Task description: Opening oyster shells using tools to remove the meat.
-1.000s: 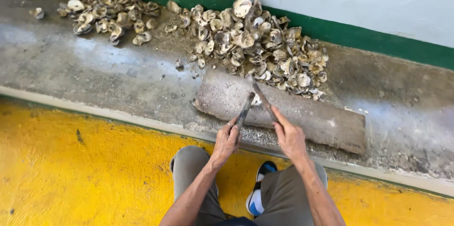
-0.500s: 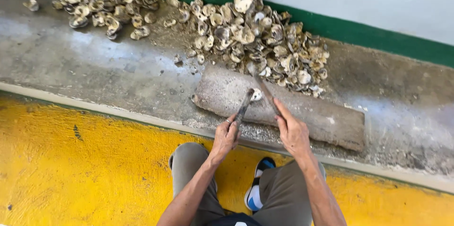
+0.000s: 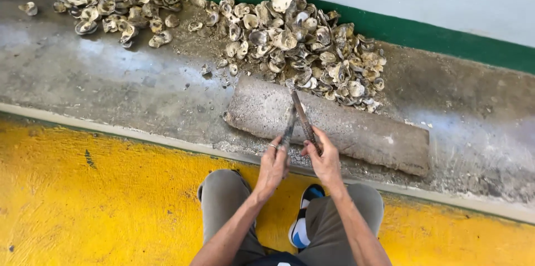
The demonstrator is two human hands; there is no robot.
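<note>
The person squats on the yellow floor point(image 3: 95, 199), knees apart, facing a grey concrete ledge point(image 3: 111, 85). The left hand point(image 3: 273, 166) is closed round the handle of a narrow dark blade point(image 3: 288, 127); the right hand point(image 3: 322, 157) is closed round a second blade point(image 3: 304, 118). The two blades cross just above the hands, tips pointing to 12 o'clock, over a flat stone slab point(image 3: 345, 127) lying on the ledge. Whether the blades touch the slab cannot be told. A large heap of oyster shells point(image 3: 301, 43) sits at 12 o'clock from the hands, just beyond the slab; a smaller heap of shells point(image 3: 111, 10) lies at 10 o'clock, well apart. A green band point(image 3: 423, 35) runs along the wall base.
</note>
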